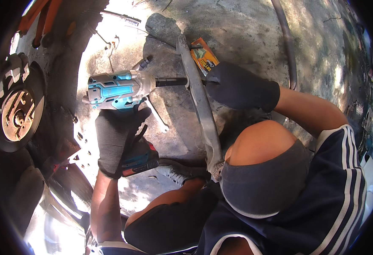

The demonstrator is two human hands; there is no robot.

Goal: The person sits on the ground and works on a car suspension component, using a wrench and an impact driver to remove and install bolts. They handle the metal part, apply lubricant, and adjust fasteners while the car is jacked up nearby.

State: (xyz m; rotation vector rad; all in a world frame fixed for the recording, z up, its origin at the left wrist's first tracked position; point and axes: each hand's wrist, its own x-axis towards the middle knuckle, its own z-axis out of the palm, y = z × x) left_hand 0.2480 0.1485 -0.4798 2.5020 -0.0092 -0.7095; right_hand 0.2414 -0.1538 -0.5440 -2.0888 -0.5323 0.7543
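Observation:
My gloved left hand [117, 140] is closed around the handle of a teal-and-silver cordless impact wrench [114, 89] with a battery at its base [138, 161]. Its long black socket [169, 81] points right and meets a long grey metal arm [203, 117], which runs from near the top middle down beside my bare knee [258, 140]. My gloved right hand [233, 89] is closed against the arm's right side, in line with the socket; what its fingers grip is hidden. A combination spanner [156, 114] lies on the concrete below the socket.
A brake disc with hub [19, 114] and orange metalwork [39, 21] stand at left. An orange printed packet [204, 55] lies beyond the arm. Loose thin tools [110, 51] lie on the sunlit concrete [246, 29]. A dark hose or bar [286, 42] crosses the upper right.

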